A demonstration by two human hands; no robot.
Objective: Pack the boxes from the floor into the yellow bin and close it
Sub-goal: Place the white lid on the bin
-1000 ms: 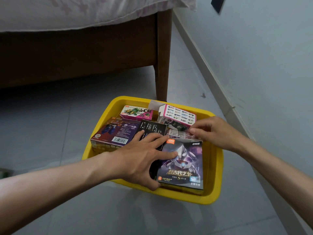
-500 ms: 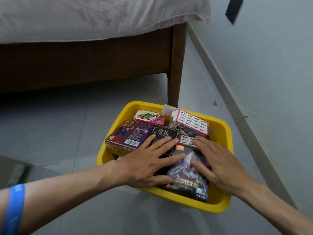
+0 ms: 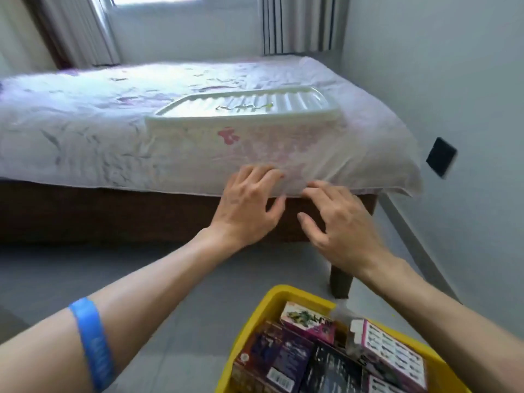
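The yellow bin (image 3: 256,316) stands on the floor at the bottom right, holding several toy boxes: a pink one (image 3: 307,321), a purple one (image 3: 276,355), a black one (image 3: 331,370) and a white-and-pink one (image 3: 391,353). A ribbed white lid (image 3: 246,112) lies on the bed near its front edge. My left hand (image 3: 246,208) and my right hand (image 3: 337,225) are both raised in front of the bed's side, below the lid, fingers spread and holding nothing.
The bed (image 3: 99,123) with a pale floral sheet fills the middle; its wooden frame and leg (image 3: 340,279) stand just behind the bin. A grey wall with a black socket (image 3: 441,160) runs along the right. Grey tiled floor (image 3: 85,268) lies at the left.
Both hands have lifted off the boxes in the bin and moved up toward the bed's edge. The view has tilted up, bringing the white lid on the bed into sight.
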